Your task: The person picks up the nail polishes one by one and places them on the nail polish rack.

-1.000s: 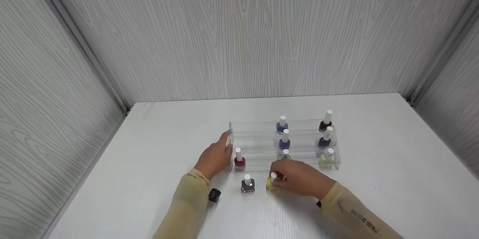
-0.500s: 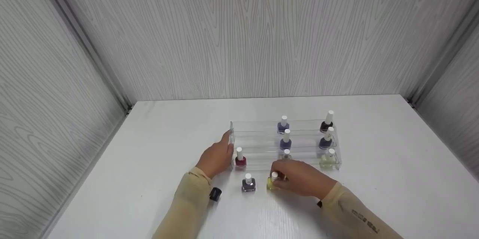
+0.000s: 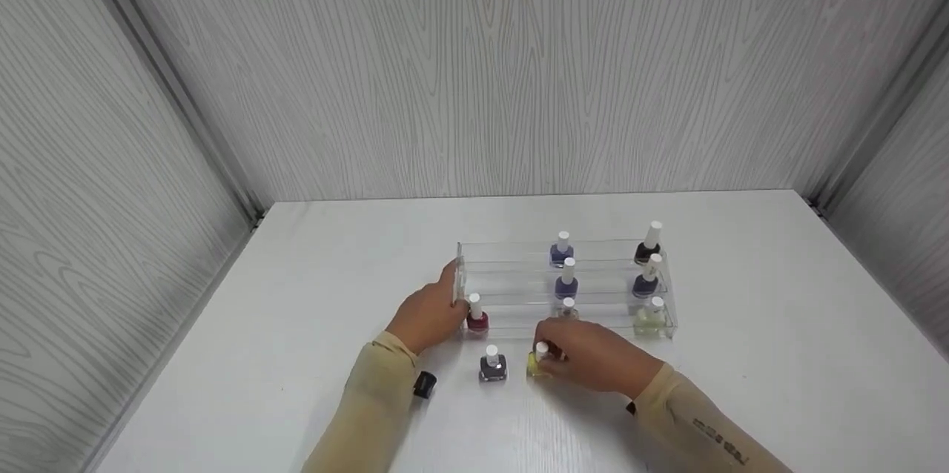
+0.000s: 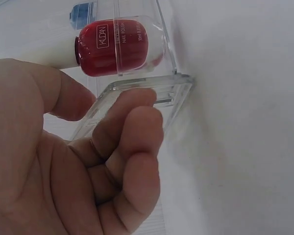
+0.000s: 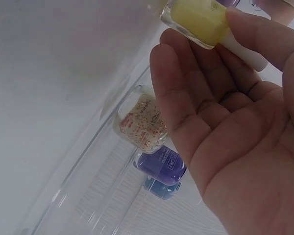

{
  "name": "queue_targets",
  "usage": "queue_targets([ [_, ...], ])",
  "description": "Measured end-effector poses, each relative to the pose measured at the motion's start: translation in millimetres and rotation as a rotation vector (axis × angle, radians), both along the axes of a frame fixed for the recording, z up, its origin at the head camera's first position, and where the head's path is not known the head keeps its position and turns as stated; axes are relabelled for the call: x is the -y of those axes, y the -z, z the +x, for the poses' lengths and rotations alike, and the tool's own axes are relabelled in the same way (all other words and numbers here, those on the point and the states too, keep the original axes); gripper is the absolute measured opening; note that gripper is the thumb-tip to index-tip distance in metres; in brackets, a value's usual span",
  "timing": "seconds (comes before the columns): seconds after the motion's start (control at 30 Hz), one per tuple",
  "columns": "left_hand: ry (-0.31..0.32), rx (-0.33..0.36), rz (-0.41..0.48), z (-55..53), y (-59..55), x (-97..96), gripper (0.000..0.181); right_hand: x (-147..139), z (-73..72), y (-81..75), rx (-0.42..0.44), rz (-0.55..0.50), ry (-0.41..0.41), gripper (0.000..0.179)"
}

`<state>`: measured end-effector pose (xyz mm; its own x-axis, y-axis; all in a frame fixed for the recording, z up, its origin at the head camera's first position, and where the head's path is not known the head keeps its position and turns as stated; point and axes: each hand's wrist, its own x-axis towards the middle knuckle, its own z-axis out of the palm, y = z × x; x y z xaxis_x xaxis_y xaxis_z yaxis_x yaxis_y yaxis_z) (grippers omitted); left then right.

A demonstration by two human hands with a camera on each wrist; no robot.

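Observation:
My left hand grips the left end panel of a clear tiered display rack. Its thumb lies close to a red nail polish bottle in the front tier, and its fingers curl against the panel's outer side. In front of the rack, my right hand pinches a yellow nail polish bottle between thumb and fingers; the hand partly covers it in the head view. To the left of that stands a dark grey nail polish bottle on the table.
A glitter bottle, a purple bottle and a blue bottle form the rack's middle column. More bottles, including a pale yellow-green one, fill its right end. A small black object shows beside the left sleeve.
My left thumb has shifted right over the panel's edge, toward the red bottle. My right hand stays almost still on the yellow bottle.

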<state>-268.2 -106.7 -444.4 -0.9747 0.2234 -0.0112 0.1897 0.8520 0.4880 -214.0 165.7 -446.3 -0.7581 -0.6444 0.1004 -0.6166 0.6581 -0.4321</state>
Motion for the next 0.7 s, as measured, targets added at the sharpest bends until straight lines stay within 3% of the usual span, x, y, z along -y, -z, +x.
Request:
queue_targets([
  [0.13,0.010,0.021,0.013,0.2,-1.3,1.9,0.072,0.7,-1.4,1.3,0.003,-0.006,-0.016,0.014],
  [0.4,0.018,0.038,0.011,-1.3,-4.1,0.9,0.072,0.4,-6.2,4.4,-0.078,-0.024,-0.065,0.012],
  [0.7,0.005,0.058,0.019,-0.4,-1.0,0.2,0.073,-1.9,-7.2,6.1,-0.044,-0.045,-0.095,0.011],
])
